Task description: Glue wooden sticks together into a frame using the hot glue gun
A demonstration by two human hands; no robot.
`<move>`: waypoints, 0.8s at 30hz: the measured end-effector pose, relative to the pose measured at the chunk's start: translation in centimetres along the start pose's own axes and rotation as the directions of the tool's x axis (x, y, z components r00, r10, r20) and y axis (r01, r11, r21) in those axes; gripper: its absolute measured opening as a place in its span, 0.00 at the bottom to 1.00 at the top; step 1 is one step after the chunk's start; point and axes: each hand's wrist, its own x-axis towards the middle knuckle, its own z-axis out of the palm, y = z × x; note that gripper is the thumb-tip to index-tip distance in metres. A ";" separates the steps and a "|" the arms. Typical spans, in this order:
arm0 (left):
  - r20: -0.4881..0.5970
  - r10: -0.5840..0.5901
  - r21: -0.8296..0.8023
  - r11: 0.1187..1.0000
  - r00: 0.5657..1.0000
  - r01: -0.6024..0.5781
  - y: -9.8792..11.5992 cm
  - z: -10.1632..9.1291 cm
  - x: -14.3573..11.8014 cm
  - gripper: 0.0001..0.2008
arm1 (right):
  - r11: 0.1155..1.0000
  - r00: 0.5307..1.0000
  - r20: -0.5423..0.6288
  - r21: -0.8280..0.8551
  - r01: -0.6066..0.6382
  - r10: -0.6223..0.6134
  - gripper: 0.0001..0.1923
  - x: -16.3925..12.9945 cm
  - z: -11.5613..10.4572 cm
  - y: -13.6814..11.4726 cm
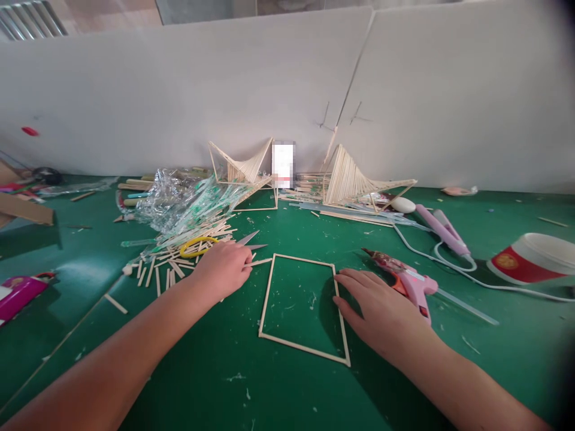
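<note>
With the frame [304, 349] as my clock's centre, short sticks [158, 281] lie scattered towards nine on the green table [202, 383], and yellow-handled scissors [197, 239] sit just behind my left grip [224, 269], blades parted; a careless reach back could nick my fingers. That grip, at ten, is pinched on a thin stick [260, 262] whose far end comes up to the frame's upper-left corner; whether they touch I cannot tell. Pressing too hard there could crack a joint or skew the outline. The frame itself looks flat, four pale, slender wooden sticks making a slightly slanted quadrilateral. At three, my right grip [381, 305] is loosely spread, fingertips at the frame's right side, clasping nothing that I can see; a heavy push could slide it. Between two and three, the pink glue gun [414, 284] lies just beyond that grip; if its tip is hot, drifting upwards could burn me.
</note>
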 end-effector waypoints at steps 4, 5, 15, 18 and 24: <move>-0.043 0.007 0.022 1.000 0.999 -0.006 0.5 0.2 -0.2 0.08 | 1.000 1.000 0.006 -0.001 -0.008 0.008 0.18 0.0 0.0 -0.1; -0.056 0.007 0.016 1.000 0.998 -0.006 0.6 0.4 -0.2 0.10 | 1.000 1.000 0.011 0.001 -0.009 0.009 0.18 0.1 0.0 -0.1; -0.334 0.007 -0.293 0.950 0.943 -0.110 1.7 1.2 -0.3 0.13 | 1.000 1.000 0.007 0.025 -0.005 0.004 0.19 0.1 0.1 0.0; -0.436 -0.119 -0.494 0.860 0.892 -0.126 1.5 0.5 -0.8 0.13 | 0.999 1.000 0.000 0.040 -0.011 0.011 0.19 0.0 0.1 0.1; -0.278 -0.350 -0.952 0.223 0.894 -0.209 1.9 0.5 -0.3 0.10 | 0.999 1.000 -0.002 0.037 -0.011 0.011 0.19 0.1 0.2 0.1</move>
